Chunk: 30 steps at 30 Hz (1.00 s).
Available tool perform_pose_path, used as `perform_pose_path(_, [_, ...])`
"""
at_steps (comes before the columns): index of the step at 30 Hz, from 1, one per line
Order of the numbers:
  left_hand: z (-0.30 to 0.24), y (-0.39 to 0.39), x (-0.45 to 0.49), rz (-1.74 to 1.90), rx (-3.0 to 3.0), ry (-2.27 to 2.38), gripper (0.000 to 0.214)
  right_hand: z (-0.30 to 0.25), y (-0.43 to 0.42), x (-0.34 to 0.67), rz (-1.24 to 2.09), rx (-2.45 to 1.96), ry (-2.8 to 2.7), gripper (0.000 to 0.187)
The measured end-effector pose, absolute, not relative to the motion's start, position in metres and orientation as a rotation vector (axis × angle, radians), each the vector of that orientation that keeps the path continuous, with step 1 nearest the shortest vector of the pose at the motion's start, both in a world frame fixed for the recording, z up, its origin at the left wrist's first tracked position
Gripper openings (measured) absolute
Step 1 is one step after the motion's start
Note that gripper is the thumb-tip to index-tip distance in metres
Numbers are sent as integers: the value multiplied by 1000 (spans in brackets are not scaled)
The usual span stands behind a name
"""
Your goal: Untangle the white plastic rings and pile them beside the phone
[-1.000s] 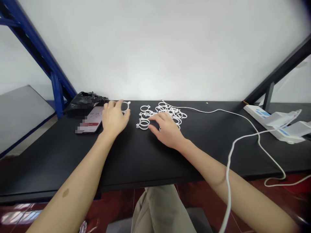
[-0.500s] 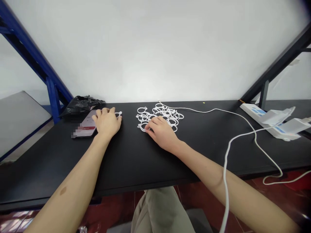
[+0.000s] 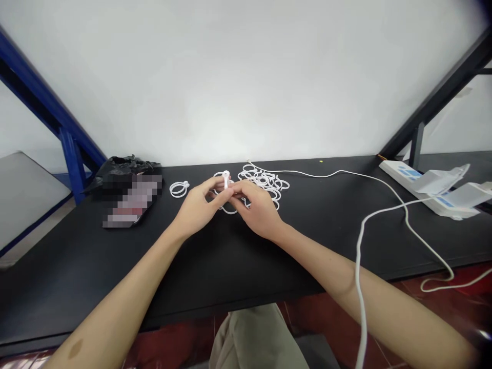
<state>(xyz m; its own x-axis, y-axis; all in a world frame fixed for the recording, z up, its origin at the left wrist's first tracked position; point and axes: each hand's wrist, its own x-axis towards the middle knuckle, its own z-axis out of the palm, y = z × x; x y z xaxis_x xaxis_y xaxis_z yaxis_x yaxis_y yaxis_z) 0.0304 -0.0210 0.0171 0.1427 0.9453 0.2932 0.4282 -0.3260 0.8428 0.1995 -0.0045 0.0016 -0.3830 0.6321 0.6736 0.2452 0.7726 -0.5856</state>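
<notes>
My left hand [image 3: 200, 207] and my right hand [image 3: 257, 206] meet over the middle of the table. Between their fingertips is a white curtain ring [image 3: 226, 178], its small round eyelet end pointing up. Both hands are closed on it, and my fingers hide much of its loop. Behind and beside my right hand lies a loose pile of similar white rings [image 3: 265, 179], partly covered by the hands. Left of my left hand, what looks like a pair of overlapping white rings [image 3: 178, 190] rests apart from the pile.
A phone [image 3: 134, 200], partly blurred, lies at the left beside a crumpled black plastic bag [image 3: 125, 166]. White stacked packaging with blue print [image 3: 423, 189] sits at the right. A white cable [image 3: 359, 256] crosses the black table [image 3: 215, 266] and passes over my right forearm.
My left hand has moved right from beside the phone, leaving white rings on the table there. It now meets my right hand, and a curtain ring is held up between them.
</notes>
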Motion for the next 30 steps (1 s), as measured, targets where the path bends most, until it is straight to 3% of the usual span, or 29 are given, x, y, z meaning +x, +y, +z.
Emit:
perform_pose_path(8, [14,-22,27,1160,2295,1525,40,7,-3,203,591,-894,-1841,30])
perform_pose_path(13, [14,-24,29,1082,2412,1410,35,9,-3,207,604,-904,-1903,15])
perform_pose_path(30, [13,-25,28,1061,2424,1344,39,12,-3,209,602,-934,-1911,13])
